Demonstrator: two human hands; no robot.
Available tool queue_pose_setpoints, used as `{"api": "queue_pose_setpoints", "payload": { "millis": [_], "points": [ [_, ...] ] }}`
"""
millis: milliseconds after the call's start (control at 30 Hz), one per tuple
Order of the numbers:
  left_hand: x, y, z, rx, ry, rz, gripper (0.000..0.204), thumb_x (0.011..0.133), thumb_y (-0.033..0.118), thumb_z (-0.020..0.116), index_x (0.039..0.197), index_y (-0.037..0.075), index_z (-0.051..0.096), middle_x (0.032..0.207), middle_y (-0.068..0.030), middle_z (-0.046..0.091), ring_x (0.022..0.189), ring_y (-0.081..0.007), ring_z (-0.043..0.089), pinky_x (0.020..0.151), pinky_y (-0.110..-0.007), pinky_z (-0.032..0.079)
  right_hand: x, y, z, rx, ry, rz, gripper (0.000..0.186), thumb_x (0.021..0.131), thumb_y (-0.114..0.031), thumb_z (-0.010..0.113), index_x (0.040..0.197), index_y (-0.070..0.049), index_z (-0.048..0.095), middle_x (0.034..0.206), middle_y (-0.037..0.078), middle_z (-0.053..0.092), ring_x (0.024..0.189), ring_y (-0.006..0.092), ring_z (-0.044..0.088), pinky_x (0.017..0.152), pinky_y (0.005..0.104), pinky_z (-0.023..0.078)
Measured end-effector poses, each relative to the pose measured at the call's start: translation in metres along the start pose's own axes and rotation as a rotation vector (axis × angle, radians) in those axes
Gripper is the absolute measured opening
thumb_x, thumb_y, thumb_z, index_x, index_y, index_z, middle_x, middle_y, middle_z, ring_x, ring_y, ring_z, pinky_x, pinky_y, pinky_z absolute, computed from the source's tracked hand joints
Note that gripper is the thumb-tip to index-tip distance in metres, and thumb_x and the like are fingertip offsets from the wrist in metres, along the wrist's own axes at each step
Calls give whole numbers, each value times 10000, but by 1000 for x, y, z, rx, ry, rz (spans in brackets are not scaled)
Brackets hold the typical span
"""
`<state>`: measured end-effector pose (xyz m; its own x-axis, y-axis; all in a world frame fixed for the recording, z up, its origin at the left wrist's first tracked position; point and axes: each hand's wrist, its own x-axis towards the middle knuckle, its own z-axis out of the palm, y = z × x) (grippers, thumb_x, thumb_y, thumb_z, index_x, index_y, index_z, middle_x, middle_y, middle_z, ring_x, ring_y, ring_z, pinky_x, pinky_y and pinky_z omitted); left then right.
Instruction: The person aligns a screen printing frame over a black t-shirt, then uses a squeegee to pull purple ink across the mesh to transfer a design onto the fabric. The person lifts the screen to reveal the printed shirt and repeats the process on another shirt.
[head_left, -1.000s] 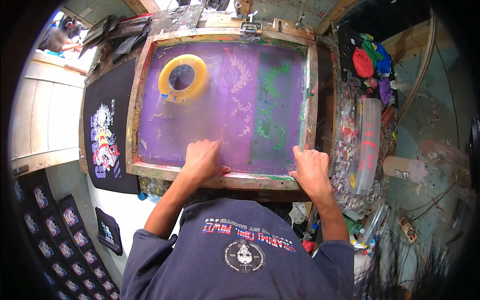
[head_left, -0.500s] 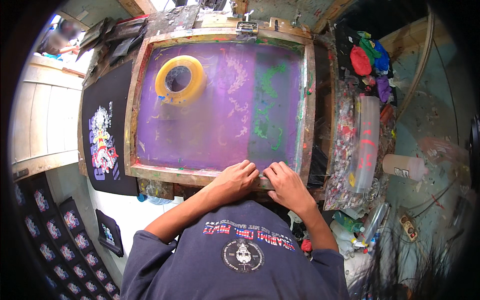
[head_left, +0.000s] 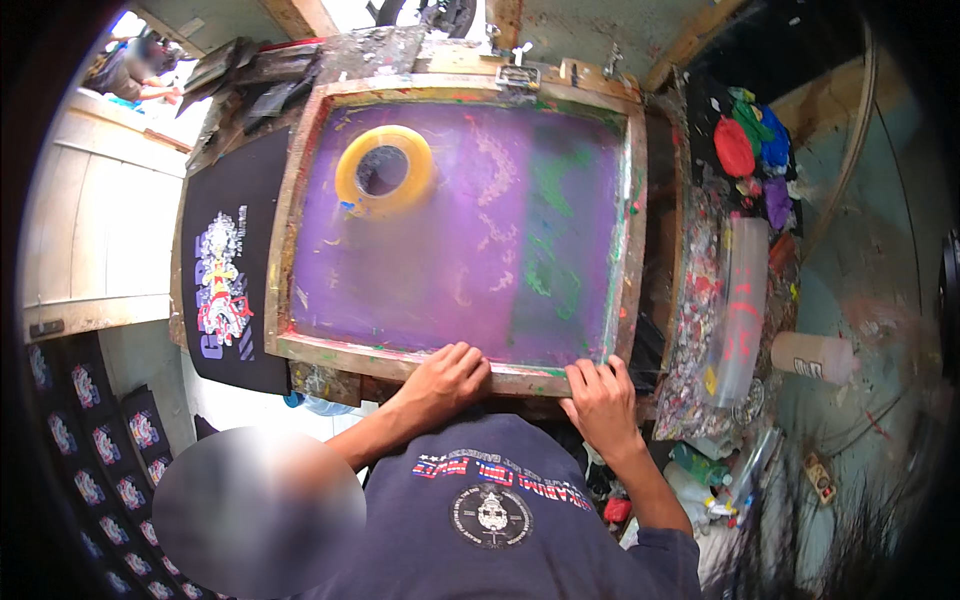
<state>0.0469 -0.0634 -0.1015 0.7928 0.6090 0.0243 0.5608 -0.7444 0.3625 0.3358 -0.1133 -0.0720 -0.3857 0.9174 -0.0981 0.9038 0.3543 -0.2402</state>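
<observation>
Left hand at six o'clock and right hand at five rest with fingers half curled over the frame (grip itself cannot be confirmed), tape lying on the mesh at ten.

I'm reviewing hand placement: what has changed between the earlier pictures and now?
The left hand has moved left and the right hand right along the wooden frame's near rail; half a second ago they were close together. The tape roll stays on the purple screen.
</observation>
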Motion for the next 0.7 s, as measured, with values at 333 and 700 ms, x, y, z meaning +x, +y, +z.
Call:
{"api": "queue_pose_setpoints", "payload": {
  "millis": [333,700],
  "points": [
    [14,2,4,-8,18,82,303,812,251,688,1001,20,632,988,-100,596,931,-251,609,809,-367,481,120,12,-42,231,178,-134,471,884,-502,794,982,-44,740,960,131,731,952,308,681,959,434,493],
    [53,-146,-85,350,376,-396,555,863,400,814,1212,18,616,1093,-172,686,1206,-358,610,1079,-501,441,323,24,0,736,24,-190,343,878,-260,848,1144,-53,789,1067,86,800,1030,258,757,960,397,578]
  ]
}}
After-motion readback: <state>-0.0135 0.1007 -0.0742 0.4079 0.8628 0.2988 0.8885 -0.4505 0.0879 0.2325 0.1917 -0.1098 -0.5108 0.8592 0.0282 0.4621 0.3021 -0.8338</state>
